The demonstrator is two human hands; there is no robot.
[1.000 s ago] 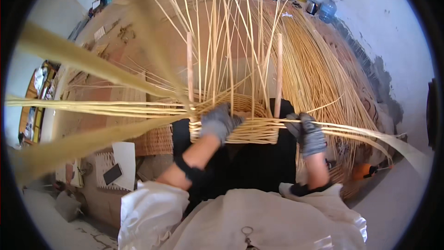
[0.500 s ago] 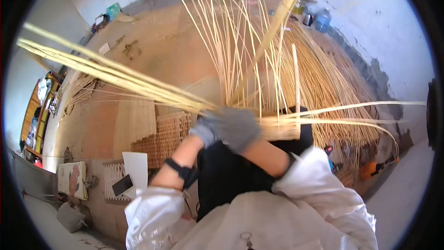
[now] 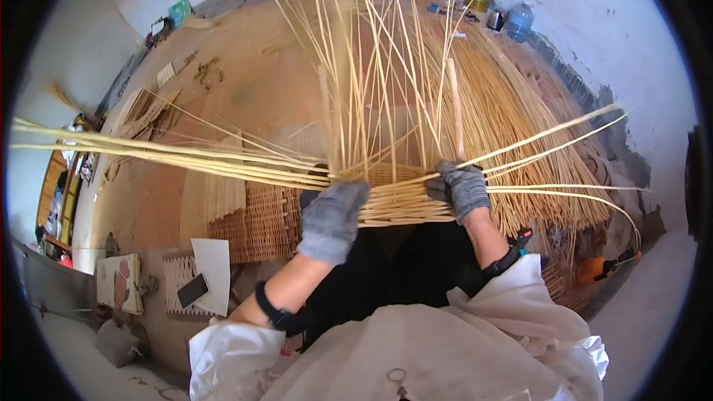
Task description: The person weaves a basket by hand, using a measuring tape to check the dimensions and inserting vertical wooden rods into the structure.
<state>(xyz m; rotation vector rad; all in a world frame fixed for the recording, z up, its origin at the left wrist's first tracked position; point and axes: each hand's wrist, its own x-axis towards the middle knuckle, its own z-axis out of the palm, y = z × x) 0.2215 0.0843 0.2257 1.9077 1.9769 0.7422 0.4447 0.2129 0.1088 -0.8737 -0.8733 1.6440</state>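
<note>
A partly woven wicker basket [image 3: 407, 206] lies across my lap, its tall upright stakes [image 3: 386, 74] fanning away from me. My left hand [image 3: 332, 221], in a grey glove, is closed at the basket's left corner around a bundle of long pale wicker rods [image 3: 178, 156] that stretch out to the left. At the right corner my gloved right hand [image 3: 462, 189] grips the weave and rods, fingers curled over the far side. Several loose rod ends [image 3: 549, 137] stick out to the right beyond it. Both palms are hidden, so how the rods sit in them does not show.
A big heap of rods [image 3: 520, 126] covers the floor at right. Woven panels [image 3: 260, 223], a white sheet [image 3: 212, 275] and a phone [image 3: 192, 291] lie at left. An orange tool [image 3: 593, 272] rests at lower right; a blue water jug [image 3: 520, 22] stands far right.
My hands were together and blurred near the middle; now they are apart at the basket's two corners. A thick bundle of rods slanting up to the right has swung to the left.
</note>
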